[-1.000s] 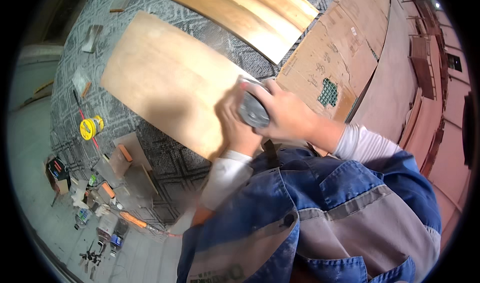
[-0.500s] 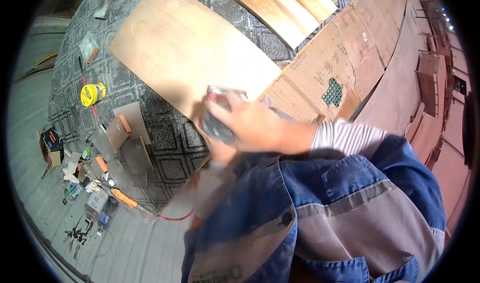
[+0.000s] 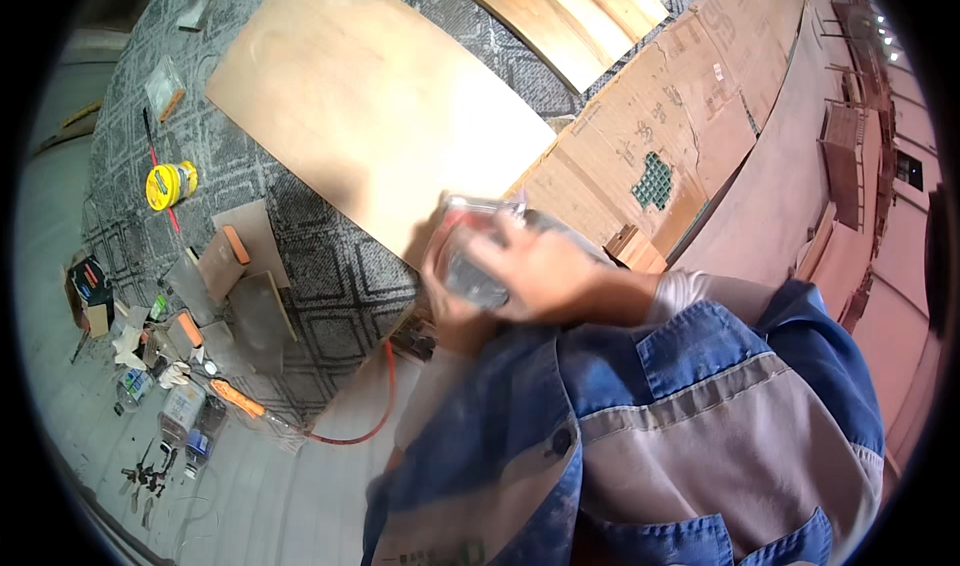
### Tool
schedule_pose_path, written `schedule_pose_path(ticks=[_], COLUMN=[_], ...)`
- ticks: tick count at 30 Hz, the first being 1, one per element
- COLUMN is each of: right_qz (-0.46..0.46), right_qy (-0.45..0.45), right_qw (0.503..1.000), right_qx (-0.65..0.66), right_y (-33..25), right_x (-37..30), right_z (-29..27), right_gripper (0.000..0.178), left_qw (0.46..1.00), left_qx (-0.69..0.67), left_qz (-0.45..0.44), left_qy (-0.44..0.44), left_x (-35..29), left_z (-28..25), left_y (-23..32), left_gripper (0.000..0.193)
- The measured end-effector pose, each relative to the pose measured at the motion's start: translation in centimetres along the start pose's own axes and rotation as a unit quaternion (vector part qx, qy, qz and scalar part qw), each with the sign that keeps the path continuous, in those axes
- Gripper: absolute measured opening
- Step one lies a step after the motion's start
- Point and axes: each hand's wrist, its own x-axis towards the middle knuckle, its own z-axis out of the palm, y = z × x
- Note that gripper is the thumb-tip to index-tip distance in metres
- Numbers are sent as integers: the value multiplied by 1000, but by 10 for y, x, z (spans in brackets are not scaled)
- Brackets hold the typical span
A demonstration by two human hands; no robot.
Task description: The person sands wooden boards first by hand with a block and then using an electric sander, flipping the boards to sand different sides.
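Observation:
A boxy dark tool (image 3: 474, 280) with a red part and a pale, shiny front edge looks like a sander; motion smears its details. My right hand (image 3: 552, 274) lies over its top and right side, fingers bent around it. Under its left side, my left hand (image 3: 452, 314) cups it, with most of the fingers hidden. The tool is at the near end of a large pale wooden panel (image 3: 370, 96). Whether it touches the panel's surface is hard to tell.
Flattened cardboard (image 3: 690, 96) lies right of the panel, with wooden boards (image 3: 560, 16) beyond. At left are a yellow tub (image 3: 171, 186), sanding blocks (image 3: 236, 245), plastic bottles (image 3: 182, 411) and an orange-handled tool (image 3: 238, 397). A red hose (image 3: 388, 396) curves near my left arm.
Both hands and the tool have shifted right and slightly nearer to me. The right hand's fingers are a little more spread over the tool. The whole view has also shifted slightly.

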Motion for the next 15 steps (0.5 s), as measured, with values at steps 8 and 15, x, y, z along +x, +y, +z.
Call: schedule_pose_path(ticks=[8, 15], right_qz=[107, -63], right_qy=[192, -24], right_qw=[975, 997], right_qx=[-7, -36], right_y=[69, -15], right_x=[42, 7], right_z=[-84, 15], right_gripper=[84, 90], left_qw=[982, 951], left_qx=[167, 306], left_qz=[-66, -19], left_qy=[50, 37], left_x=[97, 82], left_z=[-79, -82], left_y=[-71, -115], left_gripper=[40, 44])
